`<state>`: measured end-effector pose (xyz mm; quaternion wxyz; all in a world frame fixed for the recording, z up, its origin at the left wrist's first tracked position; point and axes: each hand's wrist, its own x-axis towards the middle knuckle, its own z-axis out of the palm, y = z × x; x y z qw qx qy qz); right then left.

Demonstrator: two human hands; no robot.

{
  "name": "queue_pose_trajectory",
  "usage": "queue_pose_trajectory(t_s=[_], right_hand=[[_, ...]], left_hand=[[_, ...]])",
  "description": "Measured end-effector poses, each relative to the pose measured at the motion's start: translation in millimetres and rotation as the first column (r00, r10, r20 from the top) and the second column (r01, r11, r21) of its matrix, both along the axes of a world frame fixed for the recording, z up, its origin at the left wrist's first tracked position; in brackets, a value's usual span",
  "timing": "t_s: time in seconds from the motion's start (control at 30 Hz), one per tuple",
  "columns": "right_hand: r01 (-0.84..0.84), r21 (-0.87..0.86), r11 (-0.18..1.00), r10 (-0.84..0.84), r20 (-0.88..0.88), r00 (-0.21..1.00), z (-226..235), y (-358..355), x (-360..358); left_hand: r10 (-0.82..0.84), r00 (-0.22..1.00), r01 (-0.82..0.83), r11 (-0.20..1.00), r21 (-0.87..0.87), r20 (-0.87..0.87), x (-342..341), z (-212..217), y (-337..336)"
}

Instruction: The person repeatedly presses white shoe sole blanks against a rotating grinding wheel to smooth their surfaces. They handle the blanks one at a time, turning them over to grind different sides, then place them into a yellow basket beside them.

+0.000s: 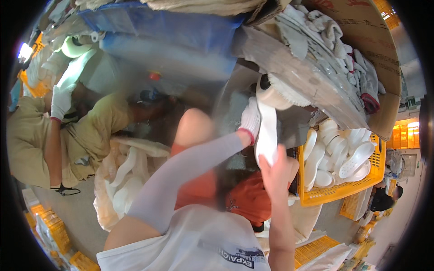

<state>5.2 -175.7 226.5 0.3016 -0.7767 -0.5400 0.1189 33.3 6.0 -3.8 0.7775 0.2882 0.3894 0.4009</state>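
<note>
A long white shoe sole (267, 131) stands lengthwise between my two hands, its far end against a round white bristled wheel (276, 94). In a white glove with a red cuff, my left hand (250, 118) grips the sole's left side near the wheel; its fingertips are partly hidden. My bare right hand (274, 169) pinches the near end of the sole between thumb and fingers. To the right, a yellow crate (337, 197) holds several more white soles (357, 159).
On the left, a co-worker in tan clothes (27, 140) holds a sole at another wheel (74, 47). A blue bin (167, 27) stands at the back. Gloves (332, 29) fill a cardboard box (384, 67) at far right. A pale sack (106, 210) with soles sits left of my leg.
</note>
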Motion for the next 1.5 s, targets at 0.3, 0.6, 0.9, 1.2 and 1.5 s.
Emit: queue_pose_trajectory(t_s=[0.3, 0.6, 0.9, 1.2, 1.5], right_hand=[[0.096, 0.359, 0.928, -0.163, 0.162, 0.973, -116, 65, 44], [-0.022, -0.015, 1.0, 0.006, -0.682, 0.731, -74, 50, 61], [0.094, -0.182, 0.979, -0.204, -0.912, 0.355, -45, -69, 43], [0.006, 0.003, 1.0, -0.001, -0.846, 0.533, -52, -26, 79], [0.661, -0.444, 0.605, -0.554, 0.363, 0.749, -178, -196, 355]], left_hand=[[-0.273, 0.953, 0.26, 0.96, 0.107, 0.133, -15, 2, -18], [-0.421, 0.869, 0.413, 0.907, 0.087, 0.262, -2, 19, 19], [-0.103, 0.977, 0.034, 0.939, 0.342, 0.188, -69, 61, -11], [-0.322, 0.738, 0.317, 0.941, 0.117, 0.593, -74, 73, -9], [-0.739, 0.626, 0.776, 0.563, -0.283, 0.248, 23, 130, -282]])
